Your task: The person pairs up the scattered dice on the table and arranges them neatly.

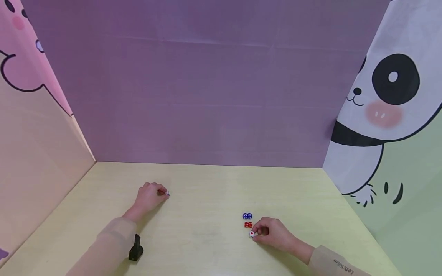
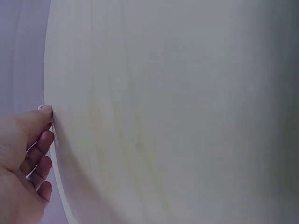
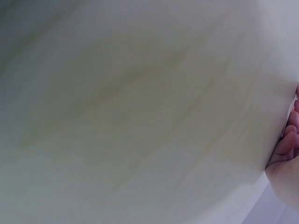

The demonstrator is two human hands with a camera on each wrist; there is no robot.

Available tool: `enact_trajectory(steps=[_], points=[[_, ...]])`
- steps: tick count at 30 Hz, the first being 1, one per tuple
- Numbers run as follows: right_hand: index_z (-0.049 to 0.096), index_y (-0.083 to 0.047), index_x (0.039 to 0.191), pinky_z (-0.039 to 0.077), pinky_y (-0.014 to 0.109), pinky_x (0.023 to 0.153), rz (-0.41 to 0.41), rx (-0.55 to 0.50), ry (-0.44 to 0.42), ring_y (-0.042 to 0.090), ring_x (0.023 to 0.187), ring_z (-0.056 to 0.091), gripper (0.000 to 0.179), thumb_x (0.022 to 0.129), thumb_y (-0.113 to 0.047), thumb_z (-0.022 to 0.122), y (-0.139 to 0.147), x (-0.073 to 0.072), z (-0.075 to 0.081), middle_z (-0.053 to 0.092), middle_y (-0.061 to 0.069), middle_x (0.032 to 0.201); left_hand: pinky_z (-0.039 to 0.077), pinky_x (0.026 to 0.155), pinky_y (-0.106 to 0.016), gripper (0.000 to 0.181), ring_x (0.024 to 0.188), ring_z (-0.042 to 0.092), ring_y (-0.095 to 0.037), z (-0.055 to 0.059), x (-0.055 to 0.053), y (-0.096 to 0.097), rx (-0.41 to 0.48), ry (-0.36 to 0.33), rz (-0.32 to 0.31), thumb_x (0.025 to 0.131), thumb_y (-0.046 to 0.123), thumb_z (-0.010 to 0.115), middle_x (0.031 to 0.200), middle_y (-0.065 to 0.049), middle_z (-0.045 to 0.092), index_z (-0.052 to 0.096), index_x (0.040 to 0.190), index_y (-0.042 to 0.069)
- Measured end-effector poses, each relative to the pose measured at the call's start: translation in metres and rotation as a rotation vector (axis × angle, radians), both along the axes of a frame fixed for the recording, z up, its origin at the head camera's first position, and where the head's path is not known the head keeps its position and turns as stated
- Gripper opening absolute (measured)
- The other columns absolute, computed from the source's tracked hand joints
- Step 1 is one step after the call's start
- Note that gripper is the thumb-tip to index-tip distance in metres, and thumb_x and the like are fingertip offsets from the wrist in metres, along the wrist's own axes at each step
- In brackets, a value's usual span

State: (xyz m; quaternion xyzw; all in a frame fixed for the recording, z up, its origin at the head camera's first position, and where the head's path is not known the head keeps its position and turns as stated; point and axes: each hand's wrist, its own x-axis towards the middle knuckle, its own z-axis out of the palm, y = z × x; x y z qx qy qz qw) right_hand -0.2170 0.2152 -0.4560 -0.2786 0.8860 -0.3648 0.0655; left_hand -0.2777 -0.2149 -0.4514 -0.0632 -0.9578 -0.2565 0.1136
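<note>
My left hand (image 1: 149,197) pinches a white die (image 1: 167,193) between thumb and fingers over the left part of the table. In the left wrist view the left hand (image 2: 21,163) shows at the left edge, and only a sliver of the die shows at the fingertips. Farther right and nearer, my right hand (image 1: 274,234) pinches a white die (image 1: 251,234) with a large red dot on top. Just beyond it lies a pair of red dice (image 1: 248,224), and behind those a pair of blue dice (image 1: 247,216). The right wrist view catches part of the right hand (image 3: 287,158) at its edge.
The pale wooden table (image 1: 207,199) runs back to a purple wall panel (image 1: 207,96). Side panels with cartoon figures, including a panda (image 1: 380,115) on the right, close in both sides. A black device (image 1: 136,249) sits by the left sleeve.
</note>
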Motion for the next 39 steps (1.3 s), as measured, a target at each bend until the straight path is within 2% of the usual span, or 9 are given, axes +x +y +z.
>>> enact_trajectory(steps=[6,15,22,32,39], points=[[0.068,-0.012,0.084,0.037,0.016,0.056,0.001,0.002,-0.005,-0.001,0.064,0.042,0.013,0.076,-0.014,0.077,-0.001,0.000,0.000,0.054,-0.007,0.074,0.033,0.077,-0.048,0.011,0.084,0.050,-0.028,-0.002,0.001,0.005,-0.009,0.005,-0.004,0.078,0.016,0.075,0.078,-0.002,0.066,0.072,0.085,0.007],[0.068,-0.012,0.084,0.036,0.016,0.055,-0.008,0.002,-0.011,0.000,0.063,0.042,0.013,0.076,-0.014,0.078,0.000,-0.001,-0.001,0.053,-0.007,0.074,0.033,0.079,-0.049,0.010,0.087,0.051,-0.028,0.000,0.012,0.023,-0.013,-0.014,-0.012,0.077,0.016,0.076,0.081,-0.002,0.070,0.075,0.084,0.009],[0.068,-0.012,0.085,0.036,0.017,0.055,-0.010,0.000,-0.020,0.000,0.063,0.042,0.013,0.076,-0.013,0.077,0.000,0.000,0.000,0.054,-0.006,0.074,0.033,0.080,-0.048,0.008,0.088,0.052,-0.025,0.003,0.025,0.044,0.024,-0.035,-0.041,0.075,0.015,0.078,0.079,0.002,0.070,0.075,0.081,0.011],[0.068,-0.012,0.084,0.036,0.016,0.056,-0.001,-0.007,-0.016,0.000,0.064,0.042,0.012,0.076,-0.013,0.077,0.000,-0.001,0.001,0.054,-0.006,0.074,0.034,0.079,-0.044,0.007,0.081,0.050,-0.018,0.004,0.042,0.071,0.043,-0.048,-0.063,0.073,0.014,0.080,0.074,0.007,0.067,0.075,0.078,0.013],[0.068,-0.012,0.084,0.036,0.016,0.056,-0.004,-0.009,-0.007,-0.001,0.063,0.042,0.013,0.076,-0.014,0.077,0.001,0.000,0.000,0.055,-0.005,0.075,0.035,0.077,-0.042,0.007,0.078,0.049,-0.015,0.005,0.055,0.092,0.041,-0.035,-0.078,0.071,0.014,0.081,0.072,0.007,0.068,0.075,0.073,0.015]])
